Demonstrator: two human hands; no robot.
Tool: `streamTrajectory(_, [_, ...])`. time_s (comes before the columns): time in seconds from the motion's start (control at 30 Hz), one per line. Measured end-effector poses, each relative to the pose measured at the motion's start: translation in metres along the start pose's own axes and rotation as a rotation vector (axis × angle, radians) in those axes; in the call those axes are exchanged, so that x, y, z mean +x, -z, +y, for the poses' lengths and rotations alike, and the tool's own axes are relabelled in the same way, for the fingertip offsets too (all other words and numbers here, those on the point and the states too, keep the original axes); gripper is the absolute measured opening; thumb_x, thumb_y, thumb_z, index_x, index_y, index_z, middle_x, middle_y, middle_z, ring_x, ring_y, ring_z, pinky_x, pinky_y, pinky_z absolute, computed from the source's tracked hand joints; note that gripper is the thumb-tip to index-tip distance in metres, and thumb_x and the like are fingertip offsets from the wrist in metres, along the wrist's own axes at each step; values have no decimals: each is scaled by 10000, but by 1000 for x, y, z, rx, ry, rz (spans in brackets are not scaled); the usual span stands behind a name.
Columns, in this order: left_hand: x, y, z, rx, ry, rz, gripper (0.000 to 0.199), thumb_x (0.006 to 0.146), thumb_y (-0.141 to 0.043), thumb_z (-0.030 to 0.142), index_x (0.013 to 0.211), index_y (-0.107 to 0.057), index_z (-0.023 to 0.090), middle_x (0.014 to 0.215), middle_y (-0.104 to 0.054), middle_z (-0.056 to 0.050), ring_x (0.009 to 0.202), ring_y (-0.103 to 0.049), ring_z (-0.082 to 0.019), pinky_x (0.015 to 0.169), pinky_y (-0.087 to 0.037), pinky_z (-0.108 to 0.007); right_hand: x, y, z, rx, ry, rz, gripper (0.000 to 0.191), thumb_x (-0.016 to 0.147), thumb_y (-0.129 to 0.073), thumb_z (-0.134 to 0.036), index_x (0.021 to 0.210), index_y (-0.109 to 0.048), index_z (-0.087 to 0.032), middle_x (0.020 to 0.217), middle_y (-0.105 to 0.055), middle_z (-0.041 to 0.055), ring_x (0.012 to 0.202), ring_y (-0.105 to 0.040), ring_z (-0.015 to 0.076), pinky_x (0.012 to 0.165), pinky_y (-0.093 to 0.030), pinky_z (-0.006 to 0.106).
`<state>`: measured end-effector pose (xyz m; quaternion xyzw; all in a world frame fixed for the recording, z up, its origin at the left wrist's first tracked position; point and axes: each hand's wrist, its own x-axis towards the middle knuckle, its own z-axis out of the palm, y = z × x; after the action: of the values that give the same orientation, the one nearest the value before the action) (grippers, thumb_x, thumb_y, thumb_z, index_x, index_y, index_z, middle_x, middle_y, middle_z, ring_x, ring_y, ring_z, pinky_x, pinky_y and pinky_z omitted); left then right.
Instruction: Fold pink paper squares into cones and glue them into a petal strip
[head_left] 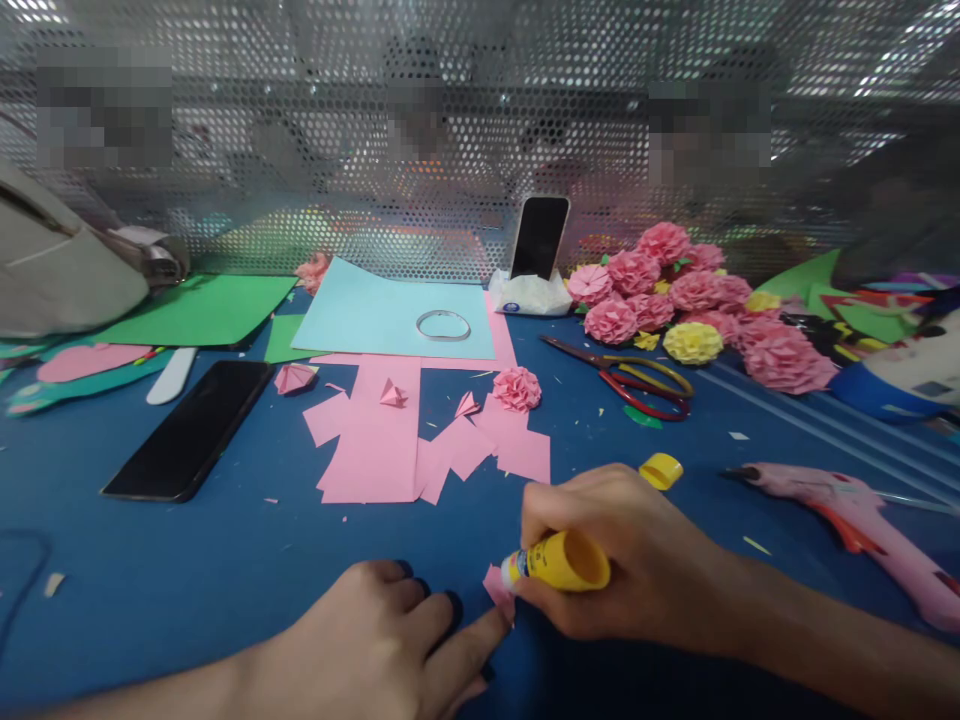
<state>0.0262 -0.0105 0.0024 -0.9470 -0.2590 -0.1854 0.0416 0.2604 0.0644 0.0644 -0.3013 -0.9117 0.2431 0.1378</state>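
My right hand (622,560) is closed around a yellow glue stick (562,562), tilted with its white end down on a small pink paper piece (496,585). My left hand (397,630) presses that piece with its index fingertip, the other fingers curled; its thumb is mostly hidden. The yellow glue cap (661,470) lies just beyond my right hand. Ahead of my hands are a long pink paper strip (379,440) and several loose pink squares (525,455). A ruffled pink paper flower (517,389) and small folded pink pieces (391,394) rest among them.
Scissors (630,375) and a pink glue gun (847,510) lie to the right, near a heap of paper flowers (667,280). A black phone (191,430) lies left; another phone (541,238) stands before the perforated metal panel (337,150). A bracelet (443,338) sits on light-blue paper (367,310).
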Motion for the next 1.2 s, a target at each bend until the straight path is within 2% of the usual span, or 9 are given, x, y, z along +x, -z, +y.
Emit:
streamTrajectory(0.13, [-1,0,1,2,-1,-23,357,1060,-326,245,1284,-556,90,629,-591,30,407,-564,-170,424,-488,-329,0,2,1,-22,8,130,207,811,-690,-297,745,-510,-215,566,-503,-93,484,-414,72,500,-295,200])
streamTrajectory(0.3, [-2,0,1,-9,9,-17,331,1055,-339,249,1233,-587,120,630,-589,29,405,-561,-175,404,-479,-331,0,0,0,-14,11,-9,225,772,-718,-306,734,-514,-217,555,-509,-94,479,-430,71,494,-285,203])
streamTrajectory(0.47, [0,1,1,-2,5,-11,358,1061,-305,233,1258,-569,92,627,-593,28,403,-563,-175,409,-490,-336,0,1,-1,-11,-5,114,198,797,-682,-278,732,-506,-214,562,-517,-79,485,-422,78,489,-301,192])
streamTrajectory(0.63, [0,1,0,2,8,21,340,1062,-308,233,1208,-591,116,614,-589,31,398,-555,-166,412,-469,-317,1,-1,-3,8,-8,2,205,767,-706,-297,724,-523,-216,545,-520,-86,469,-435,76,481,-291,196])
streamTrajectory(0.8, [0,1,-1,15,-1,-25,351,1062,-320,243,1265,-561,91,622,-590,32,392,-546,-160,418,-457,-312,0,2,-2,44,-2,153,189,820,-669,-293,746,-516,-208,585,-539,-72,485,-448,74,491,-324,185])
streamTrajectory(0.97, [-1,1,0,-9,10,-15,323,1058,-328,242,1216,-583,121,632,-592,30,407,-559,-175,412,-464,-329,0,-1,-2,29,-11,-10,206,782,-723,-313,753,-543,-218,569,-550,-87,488,-465,76,489,-305,194])
streamTrajectory(1.1, [0,1,-1,6,0,-24,348,1064,-306,239,1260,-556,97,622,-589,31,397,-546,-168,406,-452,-322,1,1,-3,25,17,132,169,824,-672,-300,760,-544,-211,587,-564,-68,492,-480,81,508,-334,191])
streamTrajectory(1.2, [0,1,0,12,6,-16,334,1066,-306,243,1218,-574,115,618,-591,30,401,-547,-157,423,-446,-305,1,0,-3,57,-7,67,186,816,-693,-318,776,-546,-213,605,-587,-70,496,-502,79,503,-333,187])
